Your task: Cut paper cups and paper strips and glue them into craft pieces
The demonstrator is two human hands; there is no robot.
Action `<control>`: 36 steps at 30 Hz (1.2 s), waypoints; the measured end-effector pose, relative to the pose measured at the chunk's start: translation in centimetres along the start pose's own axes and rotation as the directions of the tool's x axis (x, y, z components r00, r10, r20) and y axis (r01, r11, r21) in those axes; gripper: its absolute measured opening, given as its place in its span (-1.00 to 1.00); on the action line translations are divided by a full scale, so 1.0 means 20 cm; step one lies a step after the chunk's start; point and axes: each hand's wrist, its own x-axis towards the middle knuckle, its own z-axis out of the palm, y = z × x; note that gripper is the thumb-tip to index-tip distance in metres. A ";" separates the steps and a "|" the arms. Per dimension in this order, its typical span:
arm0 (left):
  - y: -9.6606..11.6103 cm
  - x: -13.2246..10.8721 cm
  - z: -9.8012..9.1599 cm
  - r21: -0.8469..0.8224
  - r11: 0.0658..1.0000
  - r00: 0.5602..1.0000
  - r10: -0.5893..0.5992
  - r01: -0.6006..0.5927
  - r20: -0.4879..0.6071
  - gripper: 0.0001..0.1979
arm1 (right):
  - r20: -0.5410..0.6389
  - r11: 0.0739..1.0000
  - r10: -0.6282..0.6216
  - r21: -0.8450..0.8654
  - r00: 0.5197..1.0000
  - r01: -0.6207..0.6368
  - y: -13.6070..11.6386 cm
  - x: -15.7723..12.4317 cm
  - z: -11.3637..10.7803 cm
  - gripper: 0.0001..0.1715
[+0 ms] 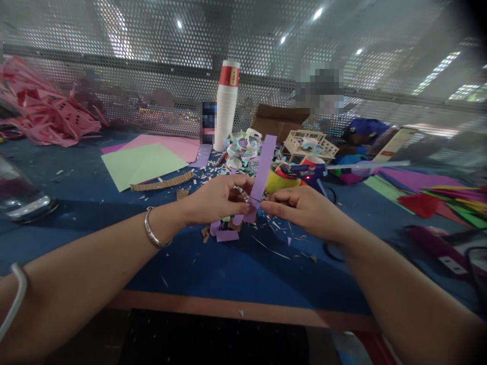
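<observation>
A purple paper strip (264, 170) stands upright between my hands, above the middle of the blue table. My left hand (218, 199) is closed on its lower left side, thumb in front. From the right, my right hand (300, 208) pinches at the strip's lower right edge. A thin dark line crosses the strip between the fingertips; whether it is a fold or a thin tool I cannot tell. Cut purple paper pieces (227, 235) lie beneath my hands. Just behind the strip are small decorated paper rings (243, 152) and a yellow roll (281, 181).
A blue glue gun (308, 172) stands right of centre, its cord trailing. Behind are a tall stack of paper cups (227, 109) and a small wooden frame (310, 144). Coloured sheets (148, 162) and a glass (23, 195) are on the left; more coloured paper (422, 180) lies right.
</observation>
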 end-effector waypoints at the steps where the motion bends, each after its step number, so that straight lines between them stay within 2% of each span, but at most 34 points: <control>1: 0.00 0.00 0.00 -0.001 1.000 1.000 -0.008 0.008 0.007 -0.65 | -0.003 1.000 -0.002 -0.004 1.000 0.002 0.00 0.00 0.00 -0.33; 5: -0.01 0.00 0.01 -0.003 1.000 0.999 -0.031 0.031 0.018 -0.63 | -0.005 1.000 -0.003 -0.009 1.000 0.003 0.00 0.00 0.00 -0.32; 25: -0.03 0.01 0.02 0.014 1.000 1.000 -0.002 0.001 0.016 -0.68 | -0.005 1.000 -0.006 -0.025 1.000 0.006 0.00 0.01 0.01 -0.34; 32: -0.04 0.01 0.01 -0.017 1.000 1.000 0.000 0.000 0.002 -0.61 | -0.015 1.000 -0.008 -0.018 1.000 0.008 -0.01 0.00 0.01 -0.29; 36: -0.04 0.01 0.01 -0.026 0.999 0.999 -0.042 0.042 -0.006 -0.53 | -0.009 1.000 0.001 -0.005 1.000 -0.001 -0.02 0.00 0.02 -0.30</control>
